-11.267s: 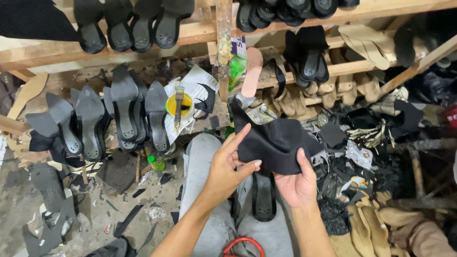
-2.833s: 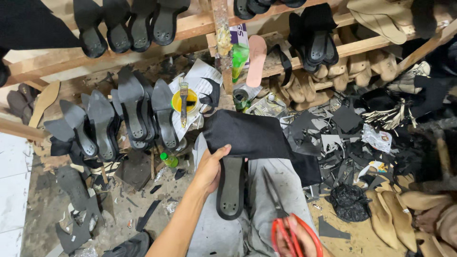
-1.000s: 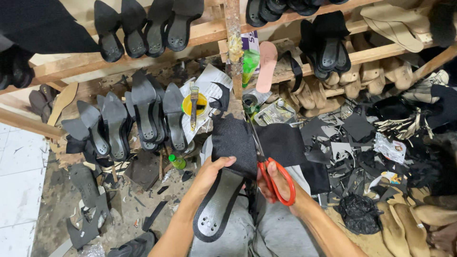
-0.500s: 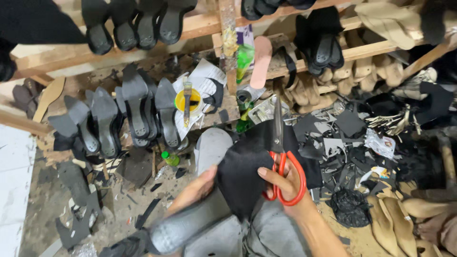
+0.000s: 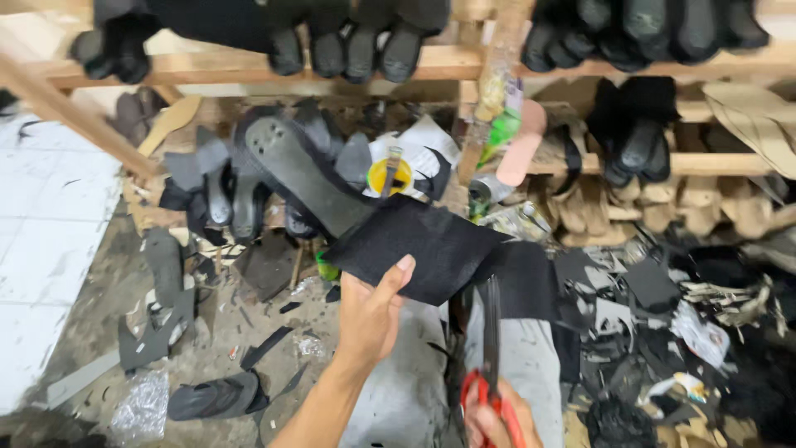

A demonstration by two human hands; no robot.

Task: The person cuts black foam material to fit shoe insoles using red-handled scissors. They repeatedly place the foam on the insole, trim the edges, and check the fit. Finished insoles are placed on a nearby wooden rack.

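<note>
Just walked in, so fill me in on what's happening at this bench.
A person sits amid shoe parts. The left hand holds up a black fabric sheet attached to a grey shoe sole. The right hand grips red-handled scissors, blades pointing up at the sheet's lower edge. Black heels line the wooden shelf; offcuts litter the floor.

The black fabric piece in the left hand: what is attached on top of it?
A grey shoe sole lies on the black fabric piece, jutting up-left past its edge. The left hand pinches the fabric's lower edge. How the two are joined is hidden.
</note>
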